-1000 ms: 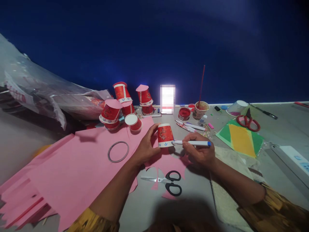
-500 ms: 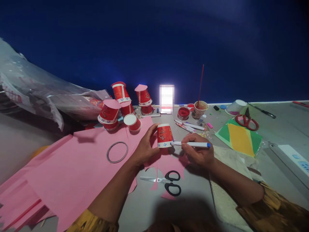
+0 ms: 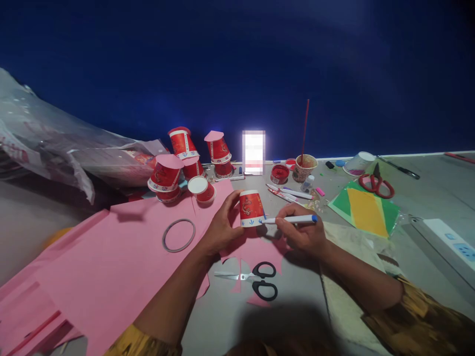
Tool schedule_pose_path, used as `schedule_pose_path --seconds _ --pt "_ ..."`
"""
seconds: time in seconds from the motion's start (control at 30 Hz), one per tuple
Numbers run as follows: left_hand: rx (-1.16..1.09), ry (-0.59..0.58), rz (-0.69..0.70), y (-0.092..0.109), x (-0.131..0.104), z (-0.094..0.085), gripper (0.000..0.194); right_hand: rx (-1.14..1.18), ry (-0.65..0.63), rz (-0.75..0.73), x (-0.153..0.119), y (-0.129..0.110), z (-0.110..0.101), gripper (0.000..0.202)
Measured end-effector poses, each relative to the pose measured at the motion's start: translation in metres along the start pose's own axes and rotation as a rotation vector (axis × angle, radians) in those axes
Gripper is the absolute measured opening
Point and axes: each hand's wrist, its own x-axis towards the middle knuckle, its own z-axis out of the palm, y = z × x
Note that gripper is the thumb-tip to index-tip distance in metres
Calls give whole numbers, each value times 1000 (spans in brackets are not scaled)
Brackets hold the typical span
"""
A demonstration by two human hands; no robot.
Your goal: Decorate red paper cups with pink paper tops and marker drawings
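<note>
Left hand [image 3: 222, 227] holds a red cup [image 3: 251, 206], right hand [image 3: 301, 235] a blue-ended white marker [image 3: 302, 219]

Paper cup [image 3: 251, 206]: red, gold-toned figure on side wall, white strip at narrow end, broader white band around mouth edge. Turned upside down, narrow end up, mouth down, leaning slightly. Gripped at its left side by left hand [image 3: 223, 223], thumb low near white band, forefinger up along wall. Blue leaf-like marks on near face of band, at least two, set apart from one another.

Marker pen [image 3: 296, 219]: slim, white barrel, blue rear end. Held in right hand [image 3: 302, 231] in a writing grip, nearly level, blue end to the right, tip pointing left at right-hand part of band. Appears to touch band there; too small to be certain.
</note>
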Motion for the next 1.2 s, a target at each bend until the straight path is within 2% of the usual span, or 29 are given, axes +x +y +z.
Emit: schedule_pose_path --seconds 0.07,0.23,0.37,0.43,0.53,0.67,0.77,0.87,0.97,1.1,1.2 --pt "-2 1 -3 -1 0 0 93 19 13 4 1 0 0 20" --pt "-23 -3 9 -3 0 -1 91 130 163 7 6 5 0 21" --pt "33 12 33 -4 1 -3 91 203 198 49 11 15 2 21" --pt "56 31 32 -3 2 -3 90 165 205 39 12 21 2 22" --pt "42 44 28 -1 1 -3 89 -19 204 -49 14 26 0 16" --pt "-23 73 -9 -2 -1 -3 89 -253 117 -297 17 34 2 18" --pt "-25 137 8 -4 -1 -3 90 -412 46 -393 20 44 6 30" --pt "-135 182 -3 -5 1 -3 92 -553 -43 -383 19 55 8 45" --pt "-314 218 -95 -3 3 -2 100 -649 -137 -327 15 62 6 61" --pt "-427 243 -180 -3 3 1 102 -720 -270 -267 10 64 2 70" --pt "-477 242 -181 -6 1 3 103 -771 -384 -235 9 58 4 72"
